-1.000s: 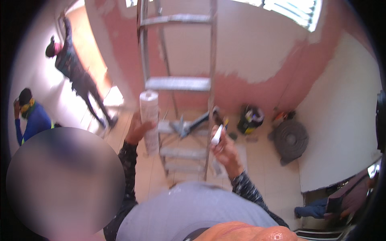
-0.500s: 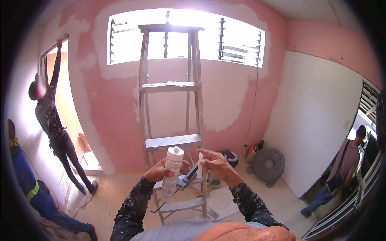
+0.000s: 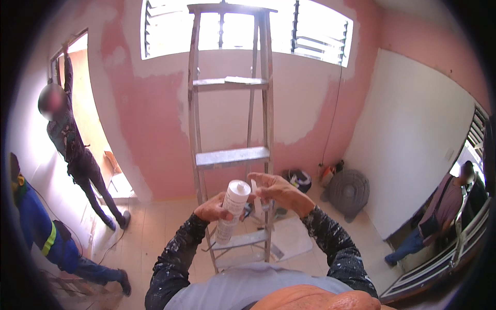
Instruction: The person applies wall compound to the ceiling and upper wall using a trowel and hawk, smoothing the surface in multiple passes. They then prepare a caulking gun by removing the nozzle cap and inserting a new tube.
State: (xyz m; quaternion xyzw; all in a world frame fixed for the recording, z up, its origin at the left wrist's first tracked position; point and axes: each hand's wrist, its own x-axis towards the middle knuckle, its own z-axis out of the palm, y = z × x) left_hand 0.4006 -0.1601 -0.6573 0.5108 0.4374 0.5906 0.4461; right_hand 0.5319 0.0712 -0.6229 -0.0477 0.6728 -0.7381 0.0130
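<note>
A white sealant cartridge (image 3: 231, 216) with printed text stands tilted in my left hand (image 3: 212, 210), its capped end up and leaning right. The fingers of that hand are wrapped round its middle. Close beside the cartridge's top, my right hand (image 3: 283, 193) pinches a slim white nozzle (image 3: 256, 192) between thumb and fingers. The nozzle points upward and looks apart from the cartridge. Behind both hands rises a metal stepladder (image 3: 232, 157). A small part of a blue tool (image 3: 248, 210) shows between the hands, mostly hidden.
At the left, a person (image 3: 70, 134) reaches up to a door frame; another in blue (image 3: 49, 232) stands nearer. A third person (image 3: 439, 212) is at the right doorway. By the pink wall (image 3: 155, 113) stand a grey round fan (image 3: 349, 195) and a dark bucket (image 3: 298, 180).
The view has tipped downward, so the ladder and window sit higher. The cartridge leans more to the right, and my right hand with the nozzle is closer to its top.
</note>
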